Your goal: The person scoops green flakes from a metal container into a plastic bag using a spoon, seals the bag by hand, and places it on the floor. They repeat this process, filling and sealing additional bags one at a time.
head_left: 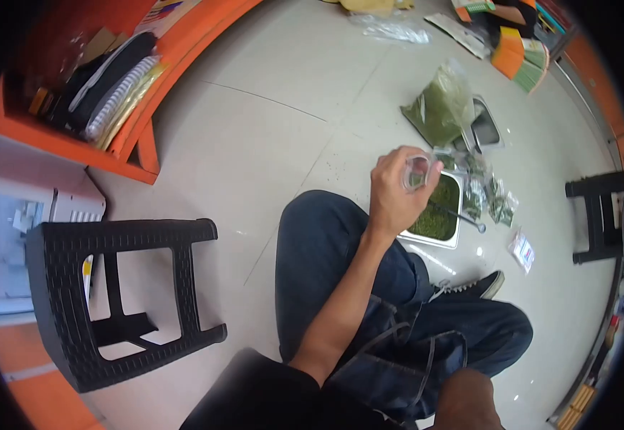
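Observation:
My left hand (391, 188) is closed around a small clear cup (417, 172), its round rim turned toward me. The hand is above the left edge of a rectangular metal tray (458, 233) filled with green, herb-like flakes (430, 222). A long-handled metal utensil (462, 216) lies across the tray, its handle end over the right rim. Small clear packets (475, 197) with green contents lie along the tray's right side. Beyond the hand stands a large clear bag (437, 107) of green material. Part of my right forearm (466, 401) shows at the bottom; its hand is out of sight.
A second metal tray (485, 123) sits by the large bag. Packets (522, 251) lie on the tiled floor (269, 129). A black plastic stool (122, 229) lies at left, another stool (598, 215) at right. An orange shelf (144, 122) holds folded items. My legs (323, 251) border the tray.

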A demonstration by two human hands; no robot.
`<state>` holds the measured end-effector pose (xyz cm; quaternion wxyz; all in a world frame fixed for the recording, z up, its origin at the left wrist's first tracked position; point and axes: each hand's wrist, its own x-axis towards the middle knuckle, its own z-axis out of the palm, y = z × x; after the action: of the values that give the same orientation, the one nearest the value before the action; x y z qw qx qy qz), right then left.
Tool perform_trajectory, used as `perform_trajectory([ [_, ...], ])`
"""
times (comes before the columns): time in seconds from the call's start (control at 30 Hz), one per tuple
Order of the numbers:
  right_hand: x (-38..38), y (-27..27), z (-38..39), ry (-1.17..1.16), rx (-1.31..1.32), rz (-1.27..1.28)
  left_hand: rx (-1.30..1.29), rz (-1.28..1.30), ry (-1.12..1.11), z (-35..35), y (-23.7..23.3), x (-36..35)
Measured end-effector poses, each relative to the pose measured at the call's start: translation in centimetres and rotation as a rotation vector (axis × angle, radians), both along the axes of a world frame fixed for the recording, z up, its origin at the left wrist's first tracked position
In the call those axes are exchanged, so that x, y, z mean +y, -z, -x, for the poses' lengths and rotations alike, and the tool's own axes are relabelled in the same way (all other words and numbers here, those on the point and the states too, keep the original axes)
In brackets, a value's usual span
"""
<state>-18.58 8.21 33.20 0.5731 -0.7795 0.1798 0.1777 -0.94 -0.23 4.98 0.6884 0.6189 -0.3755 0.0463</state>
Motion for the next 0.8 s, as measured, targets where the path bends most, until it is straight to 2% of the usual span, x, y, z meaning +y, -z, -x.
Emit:
perform_trajectory([
  [0.03,-0.2,-0.3,0.1,-0.059,0.134,0.075,0.069,-0.01,-0.002,0.7,0.5,0.8],
  [0.13,-1.0,2.0,-0.5,-0.13,0.126,0.038,0.065,-0.001,0.017,0.8,0.5,0.9],
  [0.4,-6.2,6.6,-0.1,-0.073,-1.077,-0.79,0.045,-0.031,-0.008,0.8,0.0,1.0],
  [0.47,-8.1,6.6,1.7,-0.128,-1.017,-0.554,0.099,-0.016,0.012,0.9,0.1,1.0],
  [0.5,-9.0,7.1,2.4,-0.161,-1.024,-0.569,0.078,-0.022,0.0,1.0,0.0,1.0],
  [0.57,-11.1,7.9,3.7,-0.229,-1.088,-0.185,0.06,-0.041,0.0,1.0,-0.1,1.1],
  [0.63,-13.2,8.8,6.0,-0.253,-1.136,0.221,0.032,-0.062,-0.019,1.0,0.1,1.1],
  [0.67,-14.0,10.4,7.8,-0.08,-1.077,0.609,0.016,-0.067,-0.023,0.9,0.0,1.0],
  [0.7,-13.7,11.9,7.1,0.208,-1.018,0.741,-0.004,-0.058,-0.019,1.0,0.0,1.0],
  [0.73,-15.6,11.9,6.0,0.028,-0.937,1.203,0.01,-0.083,-0.022,1.0,0.0,1.0],
  [0.77,-16.9,12.5,4.2,0.128,-1.024,0.872,0.026,-0.109,-0.026,1.0,0.0,0.9],
  [0.8,-18.1,13.0,3.1,0.156,-1.038,0.874,0.009,-0.105,-0.022,1.0,-0.2,0.9],
])
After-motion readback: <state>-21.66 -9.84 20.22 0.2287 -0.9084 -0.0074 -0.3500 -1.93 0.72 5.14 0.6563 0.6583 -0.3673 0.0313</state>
